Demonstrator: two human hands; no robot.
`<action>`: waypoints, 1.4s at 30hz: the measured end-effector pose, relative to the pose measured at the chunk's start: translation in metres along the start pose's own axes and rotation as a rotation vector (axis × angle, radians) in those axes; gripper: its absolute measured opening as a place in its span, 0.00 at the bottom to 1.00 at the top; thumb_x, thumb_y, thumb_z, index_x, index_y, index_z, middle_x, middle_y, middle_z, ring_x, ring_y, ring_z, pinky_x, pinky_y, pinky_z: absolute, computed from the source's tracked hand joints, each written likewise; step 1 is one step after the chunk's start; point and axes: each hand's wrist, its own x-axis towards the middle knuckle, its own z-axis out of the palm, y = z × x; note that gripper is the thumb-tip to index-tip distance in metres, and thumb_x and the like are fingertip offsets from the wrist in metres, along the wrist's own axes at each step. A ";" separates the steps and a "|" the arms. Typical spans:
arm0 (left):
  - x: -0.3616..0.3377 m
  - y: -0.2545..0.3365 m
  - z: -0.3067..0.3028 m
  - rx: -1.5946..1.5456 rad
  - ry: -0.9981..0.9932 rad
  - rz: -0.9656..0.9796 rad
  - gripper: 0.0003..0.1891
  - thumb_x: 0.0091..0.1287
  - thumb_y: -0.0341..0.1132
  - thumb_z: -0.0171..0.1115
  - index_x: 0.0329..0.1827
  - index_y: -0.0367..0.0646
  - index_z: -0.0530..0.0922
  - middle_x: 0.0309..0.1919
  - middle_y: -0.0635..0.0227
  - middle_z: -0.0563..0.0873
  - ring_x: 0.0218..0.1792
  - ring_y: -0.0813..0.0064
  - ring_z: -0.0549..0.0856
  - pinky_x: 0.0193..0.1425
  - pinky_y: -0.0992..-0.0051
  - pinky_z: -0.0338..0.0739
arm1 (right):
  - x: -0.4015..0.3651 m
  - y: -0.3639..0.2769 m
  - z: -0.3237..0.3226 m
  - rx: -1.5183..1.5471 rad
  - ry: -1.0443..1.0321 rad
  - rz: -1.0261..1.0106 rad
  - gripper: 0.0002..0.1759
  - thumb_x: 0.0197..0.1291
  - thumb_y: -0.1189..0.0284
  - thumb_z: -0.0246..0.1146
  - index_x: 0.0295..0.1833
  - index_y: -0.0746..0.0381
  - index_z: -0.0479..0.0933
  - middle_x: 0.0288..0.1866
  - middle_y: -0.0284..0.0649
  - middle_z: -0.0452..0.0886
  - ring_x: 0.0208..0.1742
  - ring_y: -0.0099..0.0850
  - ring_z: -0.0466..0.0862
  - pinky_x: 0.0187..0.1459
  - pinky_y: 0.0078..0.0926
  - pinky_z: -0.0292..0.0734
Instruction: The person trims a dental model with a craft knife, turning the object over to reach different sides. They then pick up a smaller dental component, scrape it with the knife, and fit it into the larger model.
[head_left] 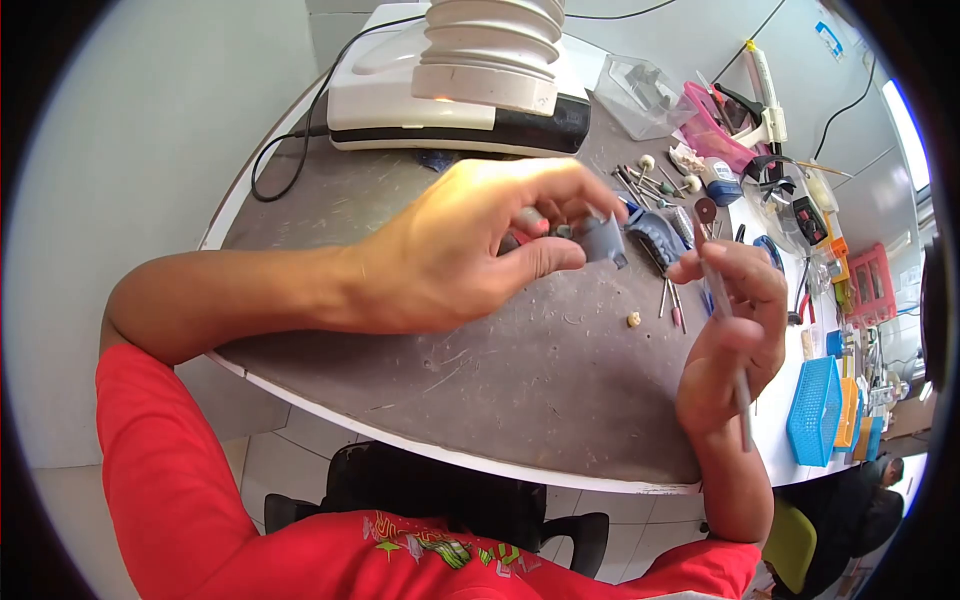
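My left hand (450, 245) is raised over the brown desk mat, its thumb and fingers closed on a small grey dental model piece (603, 242). Part of that piece is hidden behind the fingers. Off to the right, my right hand (735, 330) grips a slim, pale pen-like tool (716, 285), slanting from the fingertips down past the wrist; its kind is unclear. A small tooth-coloured crown (633, 319) lies on the mat between the two hands. Just beyond the left fingertips sits a dark blue-grey dental arch model (655, 242).
At the back stands a white machine (410, 95) under a ribbed suction hose (490, 55). Burs and rods (640, 185) lie near a blue-labelled jar (720, 182). A pink basket (715, 130), clear tray (640, 100) and blue basket (815, 410) line the right. Another person (860, 510) is at lower right.
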 end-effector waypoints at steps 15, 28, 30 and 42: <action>0.000 -0.009 0.001 -0.865 -0.169 -0.347 0.28 0.79 0.39 0.53 0.79 0.47 0.58 0.51 0.67 0.80 0.57 0.78 0.79 0.65 0.68 0.78 | -0.003 -0.010 0.004 -0.003 -0.089 0.161 0.12 0.52 0.86 0.69 0.44 0.70 0.81 0.40 0.50 0.86 0.38 0.35 0.86 0.41 0.26 0.79; 0.002 -0.007 0.002 -0.691 -0.165 -0.276 0.30 0.78 0.36 0.55 0.79 0.43 0.58 0.47 0.70 0.78 0.51 0.82 0.80 0.58 0.78 0.81 | -0.001 -0.009 0.003 -0.015 -0.140 0.123 0.11 0.51 0.86 0.69 0.41 0.70 0.79 0.35 0.51 0.86 0.35 0.34 0.86 0.37 0.24 0.79; 0.002 -0.006 0.001 -0.673 -0.182 -0.283 0.29 0.77 0.36 0.56 0.79 0.41 0.59 0.44 0.72 0.77 0.49 0.83 0.80 0.55 0.79 0.81 | -0.002 -0.009 0.004 -0.001 -0.123 0.122 0.11 0.52 0.86 0.70 0.42 0.70 0.79 0.36 0.51 0.86 0.35 0.33 0.86 0.37 0.23 0.79; 0.001 -0.003 0.004 -0.609 -0.192 -0.275 0.30 0.75 0.39 0.60 0.76 0.38 0.63 0.38 0.77 0.72 0.40 0.86 0.76 0.47 0.80 0.78 | -0.005 -0.010 0.004 -0.003 -0.134 0.129 0.11 0.53 0.83 0.73 0.41 0.69 0.81 0.36 0.49 0.87 0.32 0.29 0.86 0.35 0.22 0.79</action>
